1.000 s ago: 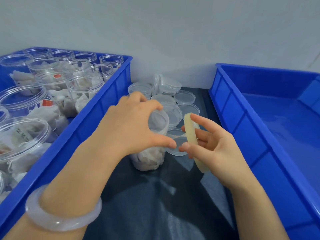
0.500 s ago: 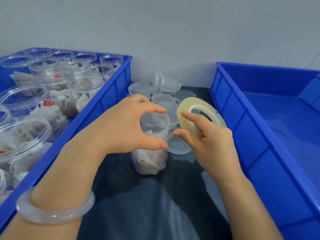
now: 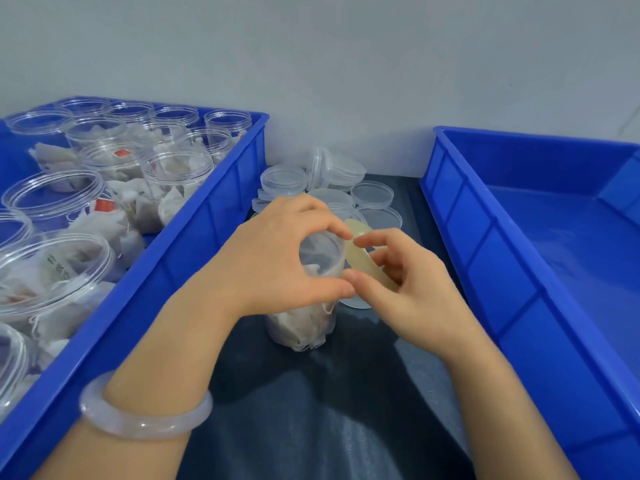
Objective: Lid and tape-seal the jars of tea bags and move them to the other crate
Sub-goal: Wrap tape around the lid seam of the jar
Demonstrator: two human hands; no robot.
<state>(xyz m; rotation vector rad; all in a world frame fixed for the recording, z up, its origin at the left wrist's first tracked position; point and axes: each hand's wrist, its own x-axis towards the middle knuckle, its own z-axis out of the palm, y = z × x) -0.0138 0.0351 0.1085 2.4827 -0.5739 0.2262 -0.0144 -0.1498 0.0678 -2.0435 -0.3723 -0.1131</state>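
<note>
A clear jar of tea bags (image 3: pixel 304 323) stands on the dark mat between two blue crates. My left hand (image 3: pixel 280 258) grips its lidded top from above, thumb and fingers curled round the rim. My right hand (image 3: pixel 405 285) holds a pale roll of tape (image 3: pixel 360 258) pressed against the jar's right side at lid height, thumb and forefinger meeting my left fingertips. The left crate (image 3: pixel 207 230) holds several open jars of tea bags (image 3: pixel 176 181). The right crate (image 3: pixel 485 237) has nothing in it.
Several loose clear lids (image 3: pixel 374 195) lie in a pile on the mat behind the jar, near the wall. The dark mat (image 3: pixel 311 427) stretches toward me between the crates. A pale bangle (image 3: pixel 145 414) sits on my left wrist.
My right hand has turned the tape roll edge-on and brought it in against the jar's lid. The left hand keeps its hold on the jar top.
</note>
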